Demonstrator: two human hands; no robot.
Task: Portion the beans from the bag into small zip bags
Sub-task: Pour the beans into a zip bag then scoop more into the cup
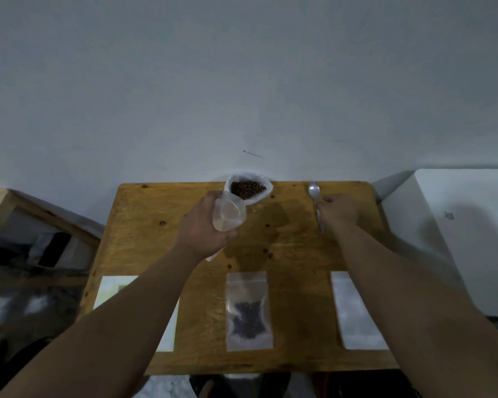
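An open white bag of brown beans (248,189) stands at the far edge of the wooden table (288,254). My left hand (203,228) holds an empty clear small zip bag (229,215) with its mouth spread open, just in front of the bean bag. My right hand (338,211) rests on the handle of a metal spoon (314,191) that lies on the table at the far right; the fingers curl over the handle. A small zip bag with dark beans inside (249,310) lies flat at the table's near middle.
A pale flat bag or sheet (354,314) lies near right, partly under my right forearm. Another pale sheet (112,291) lies near left under my left forearm. A wooden shelf unit (26,239) stands left, a white block (457,225) right, a wall behind.
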